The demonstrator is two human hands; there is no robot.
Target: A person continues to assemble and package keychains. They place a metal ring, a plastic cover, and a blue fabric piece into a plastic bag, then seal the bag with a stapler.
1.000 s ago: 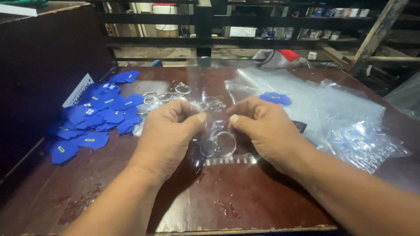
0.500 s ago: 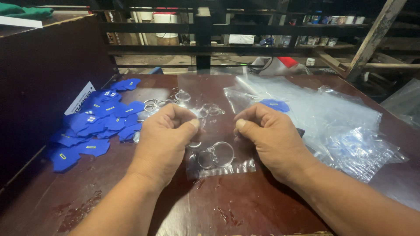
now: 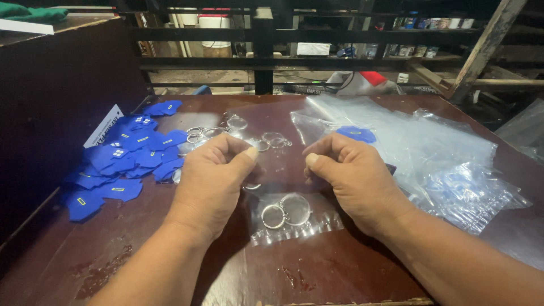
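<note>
worktop (image 3: pixel 317 277) dark, slick | loose plastic bags (image 3: pixel 430 153) far right could slide | small clear bag (image 3: pixel 294 218) near centre, key rings inside, mouth pinched by left hand (image 3: pixel 212 181) and right hand (image 3: pixel 354 181) | weak pinch may spill rings

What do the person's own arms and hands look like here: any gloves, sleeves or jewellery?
Both hands, left and right, are bare: no gloves and no rings visible on the fingers that show. The forearms are bare too, with no sleeve, watch or wristband in view.
</note>
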